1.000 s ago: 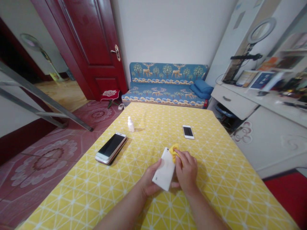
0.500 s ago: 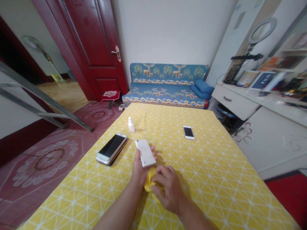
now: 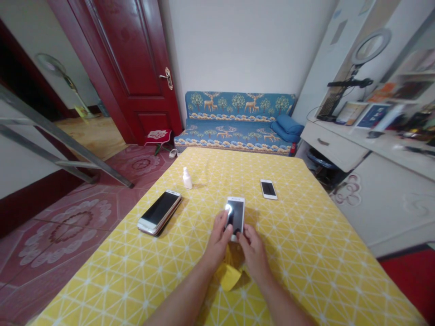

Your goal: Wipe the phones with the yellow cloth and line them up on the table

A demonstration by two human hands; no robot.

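A white smartphone [image 3: 236, 213] is held screen up above the table, a bright reflection on its dark glass. My left hand [image 3: 219, 235] grips it along the left side, thumb over the lower screen. At the lower right corner my right hand [image 3: 253, 249] closes on the same phone, thumb at its bottom edge. A yellow cloth [image 3: 228, 275] hangs just below the phone between my hands; which fingers keep it is hidden.
A stack of smartphones [image 3: 159, 212] lies at the table's left. A white spray bottle [image 3: 187, 179] stands behind it. Another small white smartphone [image 3: 268, 189] rests on the right of the yellow patterned tablecloth [image 3: 306, 253]. Beyond the table is a blue sofa [image 3: 234, 129].
The smartphone has been turned from its white back to its screen and moved right. My right hand has come up from the cloth onto the phone; the cloth now hangs lower.
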